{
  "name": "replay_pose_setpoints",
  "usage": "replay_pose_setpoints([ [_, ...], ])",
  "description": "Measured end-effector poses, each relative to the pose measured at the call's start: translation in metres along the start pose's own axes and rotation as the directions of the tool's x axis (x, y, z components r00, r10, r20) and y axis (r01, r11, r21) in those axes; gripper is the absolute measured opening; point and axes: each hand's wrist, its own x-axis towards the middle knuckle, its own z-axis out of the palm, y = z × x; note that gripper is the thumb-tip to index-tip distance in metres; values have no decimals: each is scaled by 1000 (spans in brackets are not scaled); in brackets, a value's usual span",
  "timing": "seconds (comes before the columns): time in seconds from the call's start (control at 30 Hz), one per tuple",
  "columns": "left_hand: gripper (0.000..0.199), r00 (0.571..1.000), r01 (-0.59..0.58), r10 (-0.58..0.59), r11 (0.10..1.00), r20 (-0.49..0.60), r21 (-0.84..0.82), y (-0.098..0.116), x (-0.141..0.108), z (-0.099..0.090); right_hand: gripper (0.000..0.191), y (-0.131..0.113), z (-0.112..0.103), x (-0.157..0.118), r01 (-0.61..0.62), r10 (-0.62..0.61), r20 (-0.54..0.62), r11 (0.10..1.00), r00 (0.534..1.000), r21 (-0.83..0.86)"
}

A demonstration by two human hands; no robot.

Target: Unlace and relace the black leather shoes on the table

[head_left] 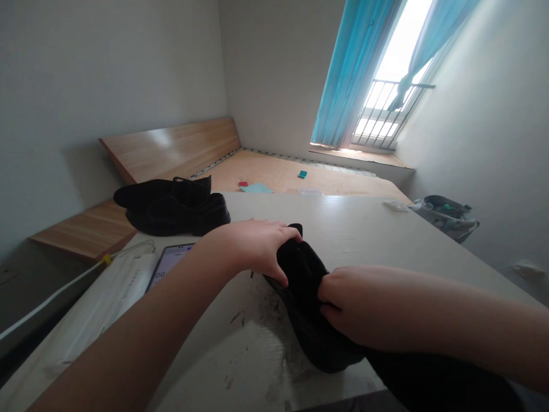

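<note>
A black shoe (300, 269) stands on the white table in front of me, its heel end toward me. My left hand (261, 246) curls over its far part, fingers across the top and thumb along the left side. Against the shoe's right side, near the opening, my right hand (347, 300) is closed on its edge; those fingertips are hidden. Dark smudges (266, 309) mark the tabletop left of the shoe. Another pair of black shoes (175, 206), laid together, sits at the table's far left corner.
A phone (167, 263) with a lit screen lies beside my left forearm, next to a white power strip (124, 292) with a cable. A crumpled clear wrapper (395, 206) rests near the table's (364, 229) right edge. Beyond are a lined bin (450, 214) and a bed (274, 166).
</note>
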Motion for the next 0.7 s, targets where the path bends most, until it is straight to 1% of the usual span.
replay_pose_setpoints([
  [0.03, 77, 1000, -1, 1, 1000, -1, 12, 0, 0, 0, 22, -5, 0, 8, -15, 19, 71, 998, 997, -58],
  [0.1, 76, 1000, -6, 6, 1000, -1, 29, 1, 0, 0, 21, -13, 6, 26, -47, 51, 52, 995, 997, -93],
  [0.2, 77, 1000, -25, 25, 999, 14, 36, 1, 0, -1, 19, -18, 19, 47, -46, 50, 53, 996, 997, -78],
  [0.27, 80, 999, -32, 31, 999, 21, 42, 1, 0, -1, 23, -17, 26, 56, -36, 40, 51, 996, 998, -76],
  [0.43, 83, 1000, -26, 25, 998, 18, 55, 2, 2, 0, 39, -14, 30, 58, -41, 40, -9, 996, 999, -84],
  [0.6, 83, 999, -23, 22, 999, 27, 48, 3, 1, -1, 38, -10, 34, 62, -49, 48, -23, 998, 999, -44],
  [0.7, 82, 999, -20, 19, 998, 25, 52, 3, 0, -1, 49, -7, 38, 72, -55, 54, -27, 998, 998, -32],
])
